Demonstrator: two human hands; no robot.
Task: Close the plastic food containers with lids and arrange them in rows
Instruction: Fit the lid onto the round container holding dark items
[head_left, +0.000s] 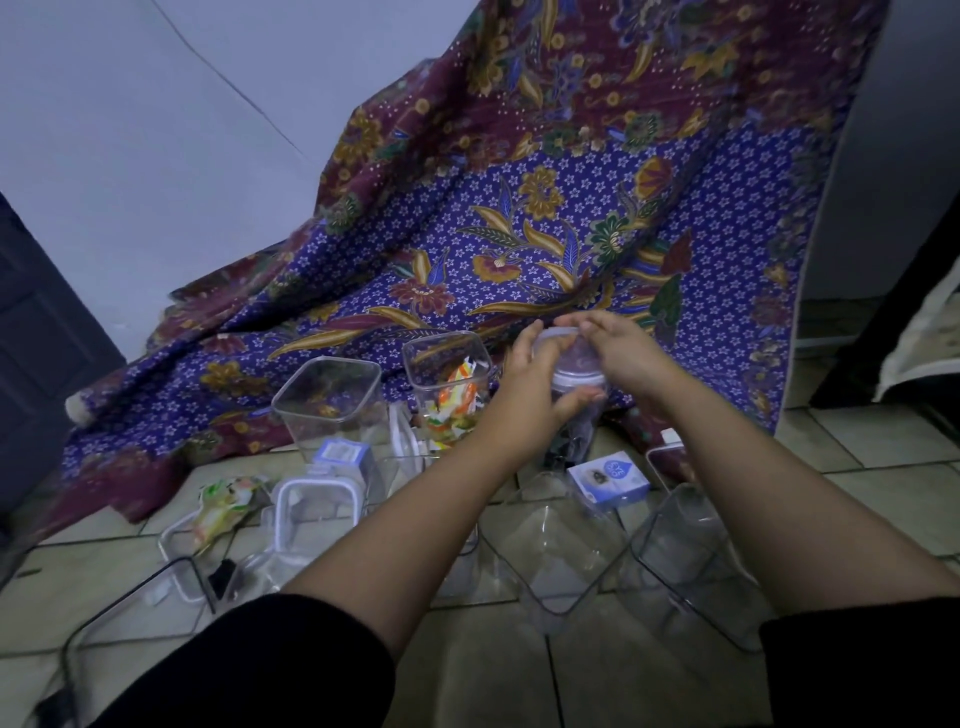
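Both hands clasp one lid (570, 347) atop a clear container (571, 421) standing on the tiled floor (857, 467): left hand (524, 384) steadying, right hand (621, 353) pressing. Judged best: level the lid, then press each edge evenly until seated.

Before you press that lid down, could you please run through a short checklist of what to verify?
1. Both hands on the lid: ok; left hand and right hand grip it from either side.
2. Lid seated flat on its container: cannot tell; hands hide the rim.
3. Container upright on the floor: cannot tell; its base is hidden behind the forearm.
4. Neighbouring container with colourful packets lidded: not ok; open.
5. Empty container at left lidded: not ok; open.
6. Rows formed: not ok; containers stand scattered.
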